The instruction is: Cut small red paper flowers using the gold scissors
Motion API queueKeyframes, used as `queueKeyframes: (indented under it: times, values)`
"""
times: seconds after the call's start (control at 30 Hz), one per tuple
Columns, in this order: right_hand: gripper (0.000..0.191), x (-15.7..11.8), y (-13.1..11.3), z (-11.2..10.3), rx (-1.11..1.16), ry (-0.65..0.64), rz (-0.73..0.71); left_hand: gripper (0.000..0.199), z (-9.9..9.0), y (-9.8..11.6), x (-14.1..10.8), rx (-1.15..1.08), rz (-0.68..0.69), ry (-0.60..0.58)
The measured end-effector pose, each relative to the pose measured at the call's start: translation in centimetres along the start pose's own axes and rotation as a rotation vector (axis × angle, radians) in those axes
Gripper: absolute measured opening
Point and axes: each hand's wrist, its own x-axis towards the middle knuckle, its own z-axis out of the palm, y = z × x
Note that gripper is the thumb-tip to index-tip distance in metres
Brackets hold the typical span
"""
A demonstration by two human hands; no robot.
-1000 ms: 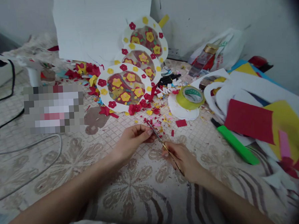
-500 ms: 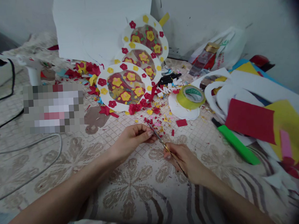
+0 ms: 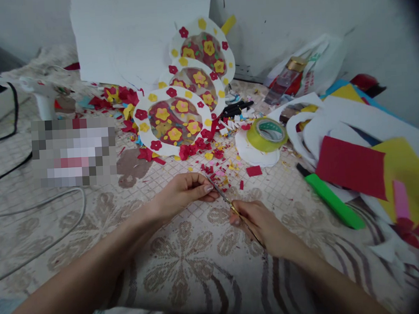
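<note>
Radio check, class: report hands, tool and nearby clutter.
Right hand gripping scissors. Left hand pinched near blade tips, contents unclear. Paper scraps just beyond the hands.

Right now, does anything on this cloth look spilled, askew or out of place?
Yes: paper scraps in red, yellow and white lie strewn across the patterned cloth beyond the scissors, looking like spilled litter. The bottle at the back right also looks tilted rather than upright, though lens distortion may exaggerate that.
</note>
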Motion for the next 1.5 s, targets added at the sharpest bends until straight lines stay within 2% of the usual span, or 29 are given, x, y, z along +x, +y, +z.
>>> queueKeyframes:
  times: [0.3, 0.57, 1.0, 1.13, 1.23, 1.4, 1.5]
  values:
    - [0.037, -0.2, 0.2, -0.5, 0.014, -0.032, 0.012, 0.016, -0.6, 0.6, -0.1, 0.067, -0.055, -0.054]
    - [0.045, -0.7, 0.7, -0.6, 0.342, -0.136, 0.034, 0.011, -0.8, 0.7, -0.1, 0.068, -0.066, -0.057]
    - [0.042, -0.3, 1.1, -1.1, 0.134, -0.087, -0.025, 0.009, -0.9, 0.7, 0.0, 0.045, -0.094, -0.068]
    - [0.04, 0.0, 1.2, -1.0, 0.101, -0.083, -0.005, 0.009, -0.8, 0.7, -0.1, 0.046, -0.094, -0.062]
    - [0.04, 0.2, 1.1, -0.7, 0.158, 0.013, 0.026, 0.01, -0.6, 0.7, -0.1, 0.009, -0.094, -0.035]
    - [0.033, 0.2, 0.2, -0.4, 0.434, 0.365, 0.12, 0.015, 0.0, 0.3, -0.1, -0.036, -0.093, -0.046]
    - [0.026, 0.2, -0.6, -0.3, 0.479, 0.473, 0.089, 0.016, 0.3, -0.1, -0.1, -0.042, -0.102, -0.066]
